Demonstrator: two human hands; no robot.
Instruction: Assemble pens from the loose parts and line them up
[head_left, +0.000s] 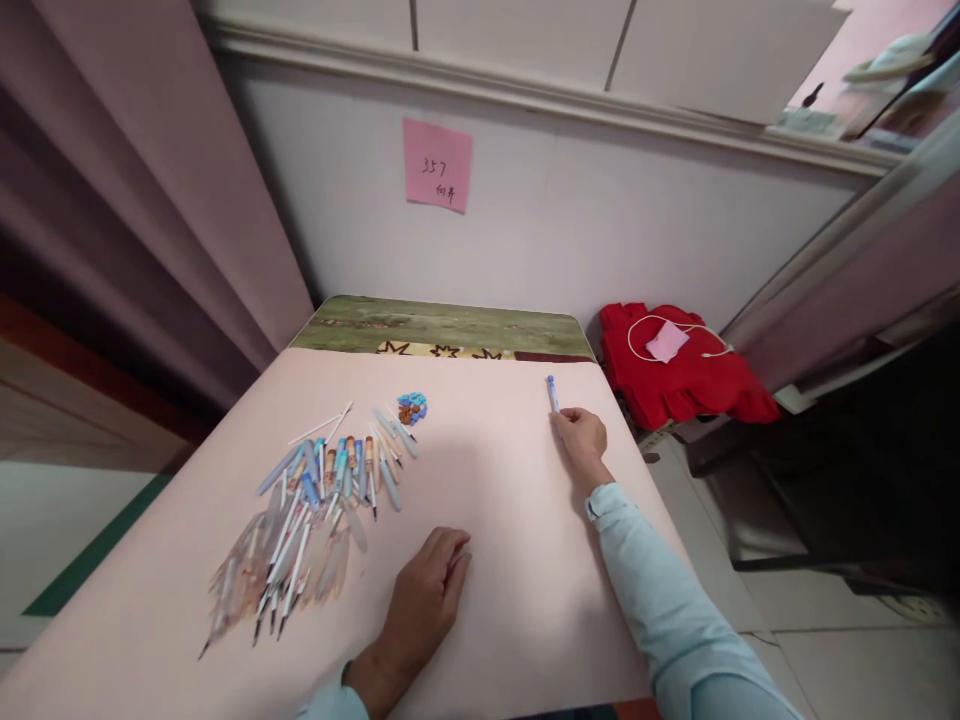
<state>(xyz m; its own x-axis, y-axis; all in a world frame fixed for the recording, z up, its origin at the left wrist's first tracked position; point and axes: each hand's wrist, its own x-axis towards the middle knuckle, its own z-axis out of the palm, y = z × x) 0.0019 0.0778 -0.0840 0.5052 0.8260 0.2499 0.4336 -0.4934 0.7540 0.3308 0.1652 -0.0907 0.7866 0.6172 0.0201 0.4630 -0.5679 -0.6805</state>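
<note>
While the right hand (581, 437) pinches the pen (553, 393) at its lower end, right of centre on the tabletop (510, 560), left hand (429, 592) rests loosely curled, empty. Pen judged light, rigid, slick; grip mid-barrel.

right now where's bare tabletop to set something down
Bare: the middle strip between the left hand and right hand, and the far edge behind the small caps. Crowded: the left side, under the pile of pen parts.
</note>
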